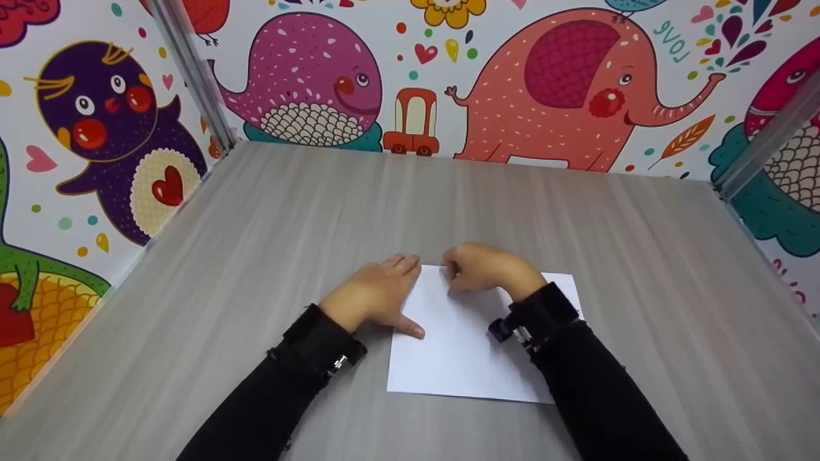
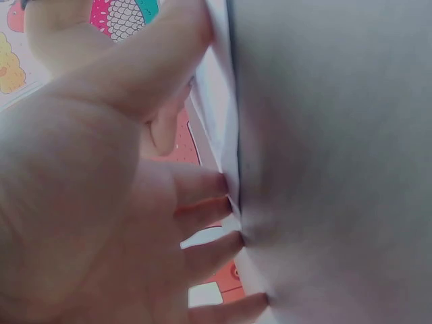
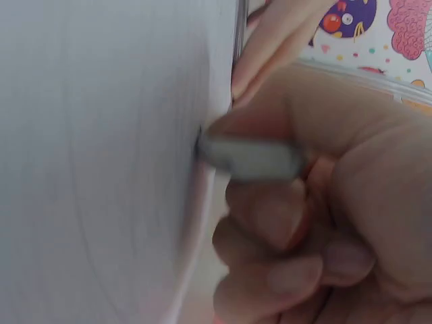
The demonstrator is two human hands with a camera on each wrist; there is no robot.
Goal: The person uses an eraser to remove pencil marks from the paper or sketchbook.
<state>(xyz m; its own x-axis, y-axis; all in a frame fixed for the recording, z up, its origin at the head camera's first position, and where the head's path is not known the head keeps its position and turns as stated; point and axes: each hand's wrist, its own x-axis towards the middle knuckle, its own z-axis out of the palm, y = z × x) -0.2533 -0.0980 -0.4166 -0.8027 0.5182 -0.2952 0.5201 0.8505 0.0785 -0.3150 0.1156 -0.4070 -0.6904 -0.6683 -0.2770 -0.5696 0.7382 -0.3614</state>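
A white sheet of paper (image 1: pixel 461 352) lies on the table in the head view. My left hand (image 1: pixel 378 291) rests spread at its left edge, with the thumb on the paper and the fingertips by the upper left corner. Near the top edge, my right hand (image 1: pixel 487 266) has its fingers curled. The right wrist view shows it pinching a small pale eraser (image 3: pixel 256 160), slightly blurred, whose dark end meets the paper. Faint lines run along the sheet there. In the head view the right hand hides the eraser.
The grey wood-grain table (image 1: pixel 307 211) extends around the sheet. Behind it stands a wall panel (image 1: pixel 410 38) with cartoon animals, and another decorated panel (image 1: pixel 38 198) borders the left side. Metal posts (image 1: pixel 198 77) mark the corners. A black camera strap (image 1: pixel 544 314) circles the right wrist.
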